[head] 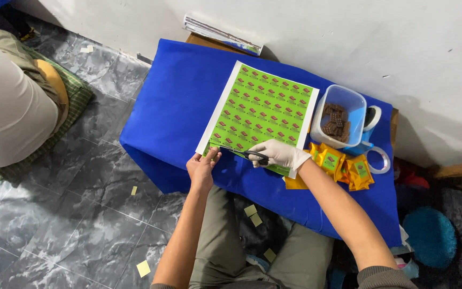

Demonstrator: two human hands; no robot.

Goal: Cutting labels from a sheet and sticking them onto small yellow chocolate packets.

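— Scissors (244,153) are held in the right hand (278,154), which is gloved and closed around the handles; the blades are laid along the near edge of the sheet (260,109) of green labels.

— And the left hand (201,167)?

— The near corner of the sheet is pinched by it, thumb on top, fingers closed on the paper (probably so that the edge is kept taut and flat where the blades meet it). The hand is bare, while the other one is gloved.

— Where is the sheet lying?

— It is spread on the blue cloth (177,101) that covers a low table, turned at a slant so that the bottom row is presented to the blades. Most of it is left resting on the cloth, and only the near strip is lifted.

— What else is kept within reach?

— A clear tub (348,99) with dark brown pieces inside is set just right of the sheet, and yellow packets (343,167) are heaped beside the right forearm. A roll of clear tape (382,159) is placed near them. Small yellow scraps (143,267) are scattered on the grey floor, and another person's knee is seen at the far left.
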